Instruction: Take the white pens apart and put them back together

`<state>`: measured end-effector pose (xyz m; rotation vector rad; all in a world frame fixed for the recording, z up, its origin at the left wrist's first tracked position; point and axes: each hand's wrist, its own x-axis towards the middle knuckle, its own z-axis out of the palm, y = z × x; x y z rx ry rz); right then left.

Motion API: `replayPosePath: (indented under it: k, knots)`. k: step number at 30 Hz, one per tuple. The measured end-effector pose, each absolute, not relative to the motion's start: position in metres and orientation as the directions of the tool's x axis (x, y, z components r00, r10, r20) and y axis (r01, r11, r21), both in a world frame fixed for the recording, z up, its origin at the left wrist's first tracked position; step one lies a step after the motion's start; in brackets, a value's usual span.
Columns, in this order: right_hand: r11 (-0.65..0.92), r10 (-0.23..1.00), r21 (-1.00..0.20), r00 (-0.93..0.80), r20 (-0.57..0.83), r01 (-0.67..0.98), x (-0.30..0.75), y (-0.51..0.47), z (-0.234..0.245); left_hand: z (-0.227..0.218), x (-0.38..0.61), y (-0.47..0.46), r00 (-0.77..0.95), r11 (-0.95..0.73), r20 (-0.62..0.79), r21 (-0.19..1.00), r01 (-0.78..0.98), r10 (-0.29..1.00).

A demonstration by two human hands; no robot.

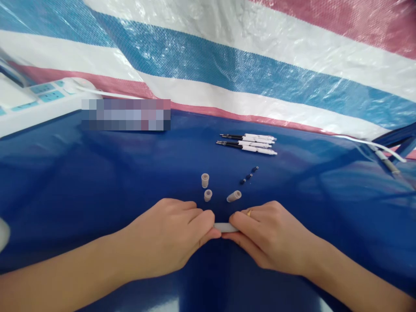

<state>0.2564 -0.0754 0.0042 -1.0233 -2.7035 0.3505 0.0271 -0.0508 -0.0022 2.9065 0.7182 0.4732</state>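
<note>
Near the table's front, my left hand (182,232) and my right hand (264,236) face each other, fingers closed. Between them they grip a short light grey tube-like piece (224,227), one hand at each end; only its middle shows. A ring is on a right finger. Just beyond the hands are hollow whitish sleeves: two upright ones (204,180) and a tilted one (234,196). Small dark pen tips (249,177) lie in a slanting row behind the tilted sleeve. Farther back, several white pen barrels (258,150) with black front ends lie side by side, pointing left.
The blue tabletop (146,169) is glossy. A white power strip (48,106) with a cable lies at the back left, beside a pixelated object (126,115). A striped plastic sheet (211,56) hangs behind. Another white cable (367,141) crosses the right rear.
</note>
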Motion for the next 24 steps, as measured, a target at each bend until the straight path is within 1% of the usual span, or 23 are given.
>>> replayPosePath:
  k: [2, 4, 8, 10, 12, 15, 17, 19, 22, 24]
  knots:
    - [0.725, 0.681, -0.288, -0.713, 0.166, 0.626, 0.2569, -0.0754, 0.0042, -0.0015, 0.0275, -0.0506, 0.832, -0.867, 0.249, 0.21, 0.452, 0.495]
    - [0.723, 0.685, -0.286, -0.708, 0.171, 0.629, 0.258, -0.0742, 0.0057, -0.0007, 0.0274, -0.0504, 0.833, -0.867, 0.251, 0.215, 0.449, 0.494]
    - [0.729, 0.65, -0.354, -0.754, 0.092, 0.586, 0.26, -0.0686, 0.0105, 0.0, 0.0257, -0.0496, 0.826, -0.88, 0.303, 0.177, 0.441, 0.475]
    - [0.731, 0.64, -0.368, -0.764, 0.08, 0.574, 0.2603, -0.0667, 0.0113, -0.0001, 0.025, -0.0487, 0.822, -0.882, 0.32, 0.178, 0.436, 0.471]
    - [0.736, 0.647, -0.351, -0.753, 0.115, 0.579, 0.2604, -0.0666, 0.0104, -0.0002, 0.0247, -0.0476, 0.822, -0.885, 0.328, 0.191, 0.425, 0.466]
    - [0.749, 0.654, -0.315, -0.725, 0.215, 0.583, 0.2609, -0.0686, 0.0078, 0.0, 0.0245, -0.0463, 0.827, -0.884, 0.316, 0.219, 0.414, 0.466]
    - [0.76, 0.646, -0.297, -0.722, 0.25, 0.578, 0.2614, -0.0697, 0.0071, 0.0005, 0.0241, -0.046, 0.831, -0.886, 0.313, 0.223, 0.406, 0.459]
    - [0.757, 0.648, -0.303, -0.725, 0.231, 0.579, 0.2616, -0.0695, 0.0078, 0.0013, 0.0238, -0.0461, 0.836, -0.892, 0.317, 0.218, 0.395, 0.448]
    - [0.735, 0.655, -0.354, -0.741, 0.148, 0.578, 0.2611, -0.0678, 0.01, 0.0025, 0.0236, -0.0464, 0.832, -0.896, 0.338, 0.214, 0.389, 0.441]
    - [0.742, 0.641, -0.354, -0.758, 0.124, 0.57, 0.2605, -0.0669, 0.0104, 0.0028, 0.0239, -0.0464, 0.825, -0.896, 0.35, 0.202, 0.396, 0.443]
